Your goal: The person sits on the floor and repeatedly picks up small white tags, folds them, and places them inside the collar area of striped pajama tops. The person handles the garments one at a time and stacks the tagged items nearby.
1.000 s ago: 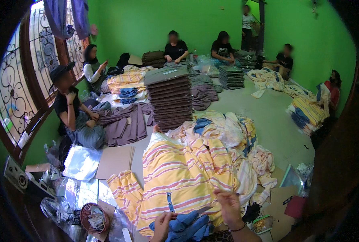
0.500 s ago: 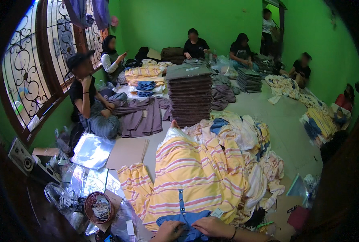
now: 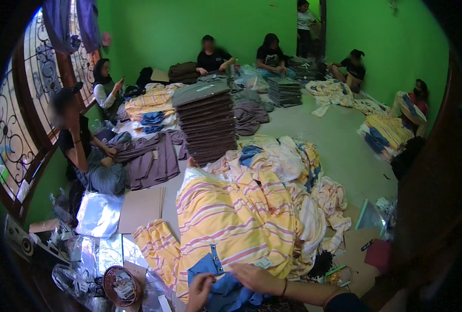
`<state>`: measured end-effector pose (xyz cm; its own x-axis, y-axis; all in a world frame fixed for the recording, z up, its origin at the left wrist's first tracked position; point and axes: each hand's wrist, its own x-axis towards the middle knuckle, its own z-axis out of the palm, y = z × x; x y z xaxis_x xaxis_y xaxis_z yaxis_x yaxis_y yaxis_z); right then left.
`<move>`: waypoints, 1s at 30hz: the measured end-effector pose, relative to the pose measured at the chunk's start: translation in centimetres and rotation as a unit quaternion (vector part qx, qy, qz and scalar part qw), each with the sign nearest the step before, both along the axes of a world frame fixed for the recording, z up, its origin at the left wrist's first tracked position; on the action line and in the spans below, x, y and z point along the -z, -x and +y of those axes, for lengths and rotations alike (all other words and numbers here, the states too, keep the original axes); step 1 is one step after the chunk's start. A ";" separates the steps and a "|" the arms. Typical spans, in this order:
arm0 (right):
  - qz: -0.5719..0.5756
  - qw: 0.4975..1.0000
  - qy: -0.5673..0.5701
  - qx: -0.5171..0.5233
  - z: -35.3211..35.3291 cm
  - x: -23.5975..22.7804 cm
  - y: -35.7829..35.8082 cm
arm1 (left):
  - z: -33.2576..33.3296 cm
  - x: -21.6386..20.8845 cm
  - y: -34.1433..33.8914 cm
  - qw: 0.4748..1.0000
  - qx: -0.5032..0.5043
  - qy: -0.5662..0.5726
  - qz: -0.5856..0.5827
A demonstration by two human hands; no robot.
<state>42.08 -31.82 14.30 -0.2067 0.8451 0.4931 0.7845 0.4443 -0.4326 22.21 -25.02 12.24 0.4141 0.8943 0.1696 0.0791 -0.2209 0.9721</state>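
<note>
A yellow shirt [image 3: 226, 203] with pink and white stripes lies spread in front of me, its blue collar [image 3: 226, 291] towards me and a short blue button placket [image 3: 216, 257] running away from it. The fingertips of my left hand [image 3: 202, 289] are pinched together at the left part of the collar. My right hand [image 3: 257, 278] lies over the collar's right side, fingers bent down onto the blue cloth. A small white tag [image 3: 264, 262] lies on the shirt just beyond my right hand.
Crumpled striped garments [image 3: 314, 203] heap up at the right. Beyond stands a tall stack of dark folded garments [image 3: 204, 122]. At the left are brown cardboard sheets [image 3: 140, 208], clear plastic sleeves [image 3: 100, 213] and a round basket [image 3: 122, 286] of tags. Several people sit along the walls.
My view has turned to the right, so the room sits further left. My hands have moved on the collar, which is bunched up more. The left hand is raised and pinching.
</note>
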 end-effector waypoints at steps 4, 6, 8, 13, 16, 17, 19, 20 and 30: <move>-0.034 0.986 0.124 -0.105 0.3 1.5 1.1 | -0.4 -0.5 -0.3 0.932 0.156 -0.181 0.273; -0.066 0.976 0.168 -0.121 0.2 1.8 0.9 | -1.0 -1.2 -0.5 0.925 0.107 -0.143 0.334; -0.031 0.986 0.122 -0.108 0.1 1.9 0.6 | -1.0 -2.3 -0.5 0.924 0.147 -0.093 0.340; -0.060 0.977 0.150 -0.137 0.0 1.6 0.1 | -1.0 -3.9 -0.5 0.879 0.246 -0.133 0.387; -0.022 0.973 0.156 -0.170 -0.5 1.5 -0.6 | -1.1 -3.5 -0.7 0.919 0.206 -0.121 0.314; -0.014 0.966 0.191 -0.177 -0.6 1.4 -0.9 | -1.1 -3.2 -0.8 0.924 0.191 -0.115 0.311; 0.074 0.969 0.151 -0.182 -0.8 1.1 -1.8 | -1.2 -2.9 -1.1 0.933 0.163 -0.102 0.305; 0.113 0.965 0.149 -0.184 -0.7 0.7 -2.2 | -1.1 -2.8 -1.2 0.919 0.184 -0.117 0.328; 0.331 0.925 0.141 0.120 1.0 -2.9 -3.8 | -2.3 -3.9 -2.9 0.890 0.286 -0.120 0.334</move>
<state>45.91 -30.79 17.25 0.2716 0.9418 0.1983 0.3680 0.0887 -0.9256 25.13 -27.33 16.18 0.8702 0.4762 -0.1266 0.4290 -0.6057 0.6701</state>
